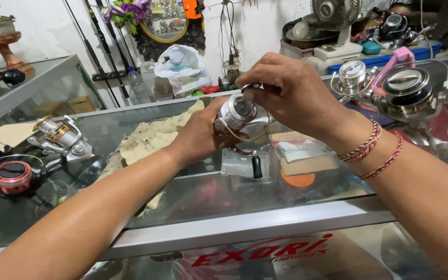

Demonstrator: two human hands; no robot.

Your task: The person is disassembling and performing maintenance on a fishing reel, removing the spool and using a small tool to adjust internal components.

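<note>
Spanning the whole lower view, glass display counter (245, 207) w/ aluminium frame bears everything. On its far right sit two big spinning reels, a dark-spooled one (408, 91) and a silver one (352, 77) just beside it. Left side: a silver-and-gold reel (60, 137) near a red-spooled reel (12, 176). A crumpled beige cloth (146, 137) lies on the glass between those and the hands. Behind the counter, a white plastic bag (182, 66) stands near the wall; a fan (335, 15) at top right.

Centre, above the glass: silver spinning reel (238, 116), held up off the counter, its black handle knob (256, 167) hanging below. Left hand (198, 137) is wrapped round the reel's body from the left, fingers curled shut on it. Right hand (291, 93) comes over from the right, thumb and forefinger pinching a small part at the spool's top; other fingers bent. Right wrist carries red-and-white cord bracelets (372, 148).
</note>
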